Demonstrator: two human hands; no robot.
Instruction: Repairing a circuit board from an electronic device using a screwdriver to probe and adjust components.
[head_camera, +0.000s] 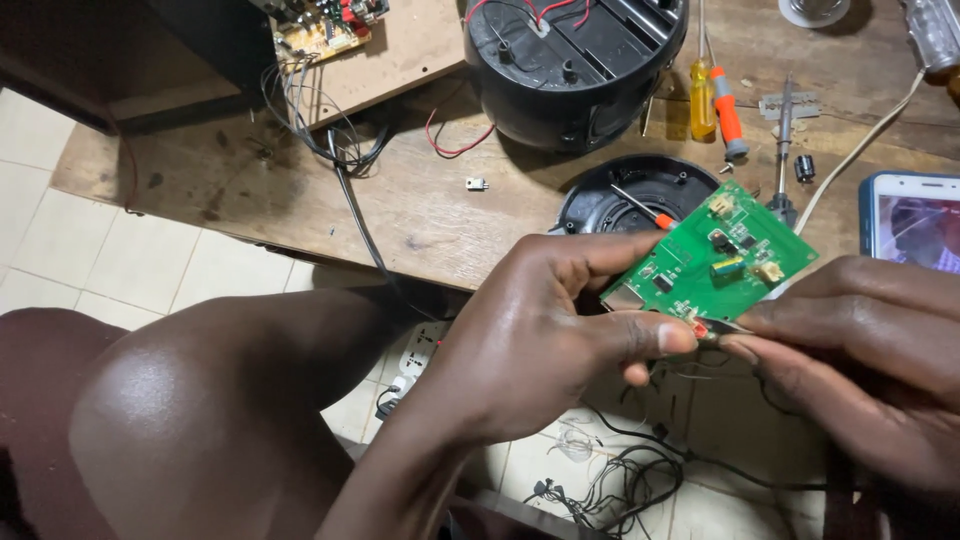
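My left hand (545, 335) holds a green circuit board (712, 262) by its near edge, thumb and forefinger pinching it. The board is tilted, with small components facing up. My right hand (860, 350) comes in from the right and pinches a small part or wire end at the board's lower edge, next to my left thumb. Both hands hover in front of the wooden workbench (420, 200), above the tiled floor.
A black round appliance housing (570, 70) with red wires stands on the bench, its round black lid (620, 195) beside it. Screwdrivers (715, 100), a soldering tool (785, 150), a phone (915, 220), another circuit board (325, 25) and cables lie around. My knee (200, 400) is low left.
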